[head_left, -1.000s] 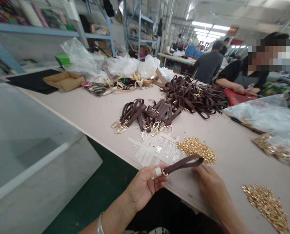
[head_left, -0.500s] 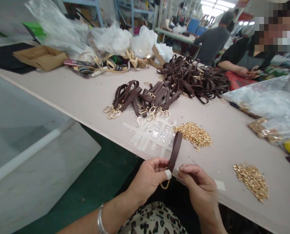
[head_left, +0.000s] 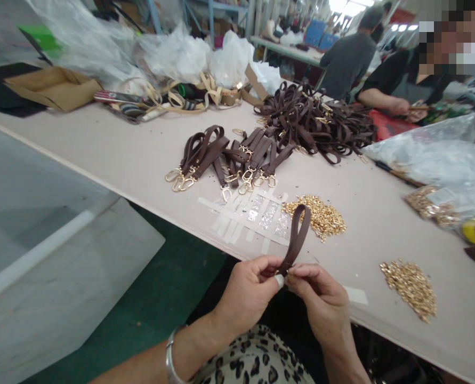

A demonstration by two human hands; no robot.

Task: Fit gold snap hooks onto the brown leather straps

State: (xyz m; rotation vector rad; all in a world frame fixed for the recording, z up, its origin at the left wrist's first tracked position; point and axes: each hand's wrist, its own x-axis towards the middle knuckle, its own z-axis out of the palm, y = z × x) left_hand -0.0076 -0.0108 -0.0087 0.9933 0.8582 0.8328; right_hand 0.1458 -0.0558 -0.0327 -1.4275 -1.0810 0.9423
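A looped brown strap [head_left: 300, 234] stands up from my left hand [head_left: 247, 290], whose thumb and fingers pinch its lower end; white tape wraps the thumb. Close against that end, the fingertips of my right hand [head_left: 321, 296] are pinched together at the strap. Whatever small part they may hold is too hidden to name. The strap's metal clasp cannot be seen now. Beyond the hands lie a pile of small gold pieces [head_left: 321, 216] and taped clear packets [head_left: 267, 216]. Brown straps with gold clasps [head_left: 257, 154] lie farther back.
A large heap of brown straps [head_left: 313, 120] lies at the back. Another gold pile [head_left: 409, 288] is at the right. Plastic bags [head_left: 177, 56] and a cardboard tray [head_left: 53, 88] line the back left. A person [head_left: 397, 85] works across the table [head_left: 113, 154].
My right fingertips have moved left to meet the strap end. The strap has tilted right and its loop shows more open. The gold clasp that hung below my left hand is now out of sight.
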